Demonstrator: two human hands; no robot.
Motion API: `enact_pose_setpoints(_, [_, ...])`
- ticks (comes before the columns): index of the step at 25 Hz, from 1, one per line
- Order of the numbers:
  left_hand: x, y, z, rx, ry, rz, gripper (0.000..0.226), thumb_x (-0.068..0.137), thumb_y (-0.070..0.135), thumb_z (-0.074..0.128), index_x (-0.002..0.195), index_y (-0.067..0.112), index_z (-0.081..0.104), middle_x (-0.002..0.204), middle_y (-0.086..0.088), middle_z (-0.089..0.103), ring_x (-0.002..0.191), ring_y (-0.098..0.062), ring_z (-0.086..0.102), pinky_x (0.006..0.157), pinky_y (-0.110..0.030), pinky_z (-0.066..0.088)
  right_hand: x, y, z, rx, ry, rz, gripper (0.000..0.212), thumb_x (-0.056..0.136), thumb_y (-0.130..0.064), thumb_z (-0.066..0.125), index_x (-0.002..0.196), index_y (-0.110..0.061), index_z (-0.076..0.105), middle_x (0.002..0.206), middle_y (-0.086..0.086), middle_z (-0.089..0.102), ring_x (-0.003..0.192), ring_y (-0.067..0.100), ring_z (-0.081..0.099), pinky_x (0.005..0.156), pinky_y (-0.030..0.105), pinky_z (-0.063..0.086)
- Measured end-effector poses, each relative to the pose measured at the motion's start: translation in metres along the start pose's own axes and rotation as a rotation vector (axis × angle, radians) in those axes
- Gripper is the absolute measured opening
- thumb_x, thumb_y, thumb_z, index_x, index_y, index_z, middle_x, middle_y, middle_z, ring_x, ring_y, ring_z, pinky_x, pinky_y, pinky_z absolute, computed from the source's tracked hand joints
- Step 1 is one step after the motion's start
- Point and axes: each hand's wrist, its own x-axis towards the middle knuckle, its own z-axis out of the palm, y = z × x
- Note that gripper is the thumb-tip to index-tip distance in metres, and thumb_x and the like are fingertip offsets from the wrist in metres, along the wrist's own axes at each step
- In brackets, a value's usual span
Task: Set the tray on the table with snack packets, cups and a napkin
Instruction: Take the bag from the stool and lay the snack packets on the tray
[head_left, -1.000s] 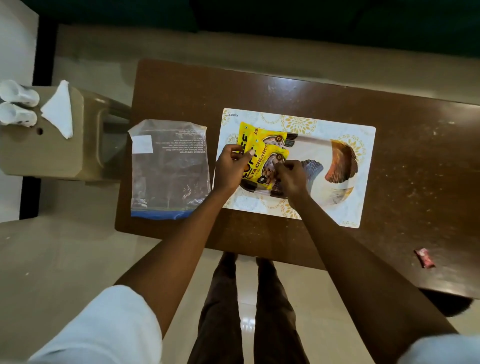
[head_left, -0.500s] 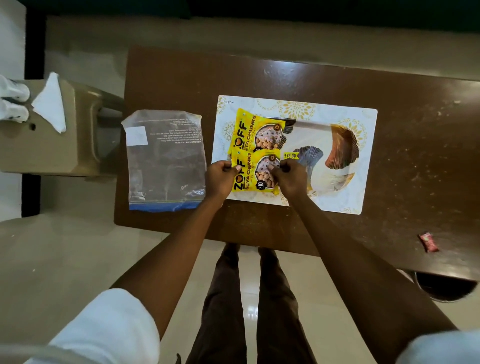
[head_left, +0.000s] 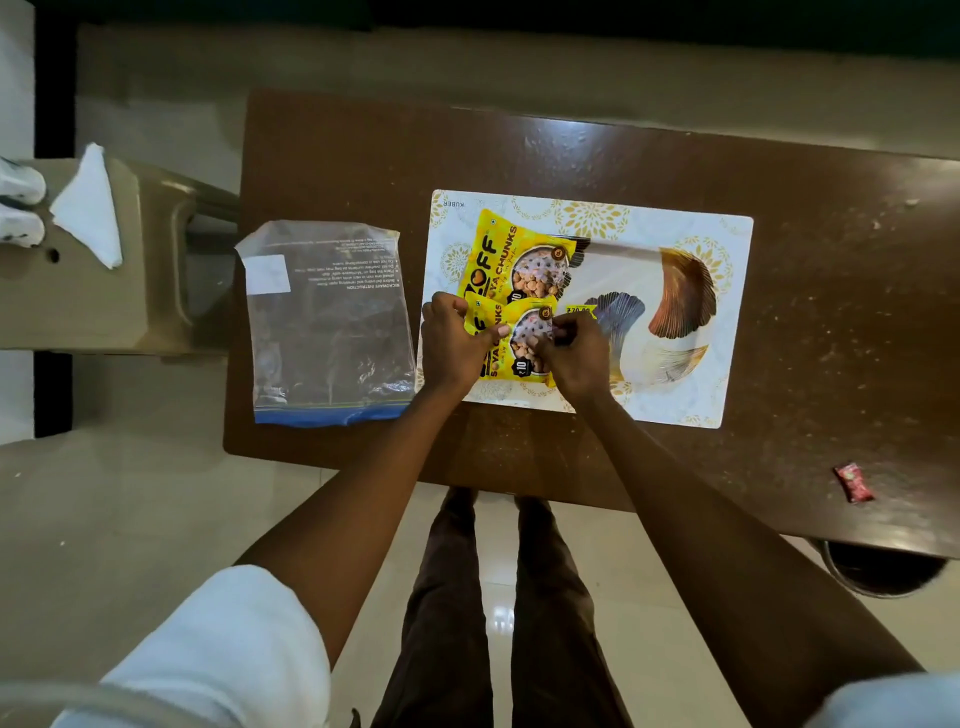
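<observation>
Both hands are working on the nearer yellow foil snack packet (head_left: 519, 340), which is lying on the left half of the white rectangular tray with gold and feather print (head_left: 660, 228). The left hand (head_left: 451, 340) is pinching the packet's left edge, thumb over the print. The right hand (head_left: 575, 356) is gripping its right side with curled fingers. Held from both sides like this, it is probably being squared up against the second yellow snack packet (head_left: 519, 254), whose lower edge it is overlapping.

The tray is sitting flat on the dark brown wooden surface (head_left: 571, 150), its right half bare, likely for the cups and napkin. Those are waiting on the beige plastic stool (head_left: 78, 301) to the left: two white cups (head_left: 18, 182) and a folded white paper napkin (head_left: 88, 208).

Both packets are showing "ZOFF", "SOYA CHUNKS" and a "10" badge; a yellow price tag is too blurred to read. The tray corner is showing "KUBER". The clear zip-top plastic bag (head_left: 327, 322) beside the tray is carrying upside-down "MICROWAVE INSTRUCTION" text.
</observation>
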Motion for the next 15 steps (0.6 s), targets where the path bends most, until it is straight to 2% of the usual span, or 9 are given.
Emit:
enact_pose_setpoints(2, [0.002, -0.002, 0.0, -0.008, -0.031, 0.008, 0.07, 0.07, 0.044, 0.09, 0.116, 0.008, 0.052, 0.118, -0.008, 0.054, 0.104, -0.027, 0.059, 0.087, -0.047, 0.052, 0.001, 0.0, 0.002, 0.005, 0.001, 0.013, 0.044, 0.083, -0.021, 0.086, 0.114, -0.003, 0.061, 0.102, 0.014, 0.069, 0.091, 0.029, 0.07, 0.074, 0.045, 0.059])
enact_pose_setpoints(5, [0.005, 0.001, -0.006, -0.053, -0.005, 0.012, 0.064, 0.077, 0.043, 0.086, 0.121, 0.008, 0.054, 0.123, -0.012, 0.052, 0.107, -0.026, 0.059, 0.088, -0.041, 0.053, 0.005, -0.004, 0.0, 0.126, -0.004, 0.055, 0.039, 0.086, -0.02, 0.083, 0.113, -0.005, 0.06, 0.093, 0.005, 0.067, 0.081, 0.017, 0.071, 0.066, 0.033, 0.059])
enact_pose_setpoints(9, [0.05, 0.019, -0.019, -0.142, 0.049, -0.042, 0.045, 0.095, 0.032, 0.07, 0.127, 0.001, 0.063, 0.123, -0.019, 0.063, 0.11, -0.028, 0.065, 0.093, -0.037, 0.054, 0.032, -0.017, -0.012, 0.221, 0.142, 0.101, 0.036, 0.094, -0.026, 0.075, 0.118, -0.001, 0.065, 0.094, 0.002, 0.064, 0.092, 0.018, 0.061, 0.079, 0.026, 0.052])
enact_pose_setpoints(11, [0.076, 0.029, -0.021, -0.196, -0.01, -0.093, 0.037, 0.094, 0.024, 0.072, 0.121, -0.001, 0.069, 0.114, -0.02, 0.073, 0.103, -0.03, 0.07, 0.095, -0.043, 0.057, 0.051, -0.028, -0.015, 0.21, 0.112, 0.114, 0.03, 0.094, -0.021, 0.074, 0.113, 0.001, 0.068, 0.097, 0.006, 0.07, 0.094, 0.023, 0.066, 0.083, 0.034, 0.055])
enact_pose_setpoints(13, [0.092, 0.036, -0.019, -0.249, -0.046, -0.151, 0.034, 0.089, 0.023, 0.078, 0.114, 0.0, 0.074, 0.109, -0.019, 0.076, 0.096, -0.029, 0.073, 0.093, -0.046, 0.06, 0.066, -0.041, -0.015, 0.181, 0.022, 0.138, 0.015, 0.092, -0.012, 0.072, 0.098, 0.001, 0.07, 0.098, 0.02, 0.074, 0.096, 0.036, 0.071, 0.086, 0.048, 0.058])
enact_pose_setpoints(15, [0.1, 0.035, -0.016, -0.28, -0.053, -0.211, 0.031, 0.085, 0.022, 0.082, 0.107, 0.001, 0.076, 0.107, -0.016, 0.077, 0.098, -0.031, 0.075, 0.09, -0.047, 0.062, 0.075, -0.052, -0.013, 0.117, -0.045, 0.136, 0.006, 0.089, -0.004, 0.071, 0.084, -0.004, 0.07, 0.091, 0.022, 0.074, 0.09, 0.04, 0.071, 0.085, 0.054, 0.056])
